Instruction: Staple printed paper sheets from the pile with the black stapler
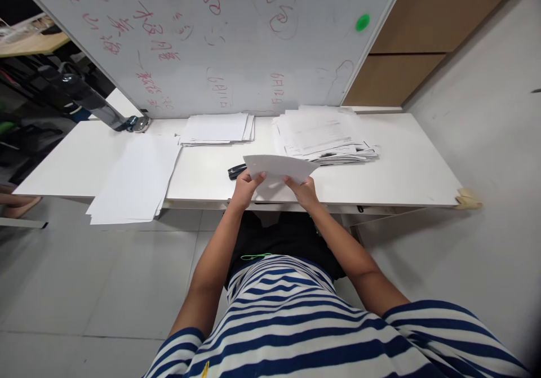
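Note:
Between my two hands a white sheet of paper (pixel 281 167) is held up above the table, slightly bowed; whether it is one sheet or a few, I cannot tell. My left hand (pixel 248 187) grips its left side with the thumb on the near face. On its right side my right hand (pixel 303 191) pinches it the same way, fingers hidden behind. A black stapler (pixel 236 171) lies on the table just beyond my left hand. Past the held paper, to the right, is a messy pile of printed papers (pixel 325 133).
A neater paper stack (pixel 217 128) lies at the back, left of centre. Another stack of white sheets (pixel 135 181) overhangs the front edge on the left. A whiteboard (pixel 236 45) with red writing stands behind the white table (pixel 406 164). Part of another person's foot (pixel 21 206) shows far left.

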Demonstrator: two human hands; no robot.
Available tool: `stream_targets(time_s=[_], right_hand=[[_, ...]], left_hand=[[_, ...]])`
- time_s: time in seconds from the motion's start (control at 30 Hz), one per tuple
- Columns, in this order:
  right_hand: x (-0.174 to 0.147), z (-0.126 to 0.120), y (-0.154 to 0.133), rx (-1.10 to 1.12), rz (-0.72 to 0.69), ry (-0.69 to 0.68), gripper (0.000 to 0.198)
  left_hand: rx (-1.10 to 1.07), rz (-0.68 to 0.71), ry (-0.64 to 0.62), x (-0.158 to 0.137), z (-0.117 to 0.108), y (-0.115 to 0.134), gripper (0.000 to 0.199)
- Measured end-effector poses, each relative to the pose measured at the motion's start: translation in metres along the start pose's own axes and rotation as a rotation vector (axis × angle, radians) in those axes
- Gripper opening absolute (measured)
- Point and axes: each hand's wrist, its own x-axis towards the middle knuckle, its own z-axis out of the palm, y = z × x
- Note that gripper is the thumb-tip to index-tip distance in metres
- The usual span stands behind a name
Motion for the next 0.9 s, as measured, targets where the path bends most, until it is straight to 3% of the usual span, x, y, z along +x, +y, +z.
stream_targets(time_s=[0.3, 0.4, 0.5, 0.6, 0.67, 0.77, 0.9], right_hand=[[-0.003, -0.001, -0.003, -0.136, 0.087, -0.027, 0.052], [-0.003, -0.006, -0.002, -0.118, 0.041, -0.04, 0.056], [-0.013, -0.008, 0.005, -0.013, -0.022, -0.056, 0.063], [-0.029, -0.002, 0.015, 0.068, 0.031, -0.118, 0.058], [-0.039, 0.006, 0.019, 0.085, 0.057, -0.096, 0.054], [-0.045, 0.008, 0.019, 0.048, 0.038, 0.046, 0.05], [-0.042, -0.019, 0.009, -0.151, 0.012, 0.174, 0.045]], left_hand=[[0.114, -0.093, -0.002, -0.01, 0.01, 0.002, 0.044], [0.083, -0.084, 0.109, -0.013, 0.014, 0.007, 0.046], [-0.053, -0.051, 0.301, -0.017, 0.02, 0.008, 0.049], [-0.086, -0.076, 0.398, -0.022, 0.033, 0.005, 0.049], [-0.045, -0.095, 0.366, -0.027, 0.044, 0.001, 0.047], [0.029, -0.052, 0.276, -0.031, 0.055, -0.004, 0.045], [0.02, -0.011, 0.245, -0.025, 0.043, -0.005, 0.045]])
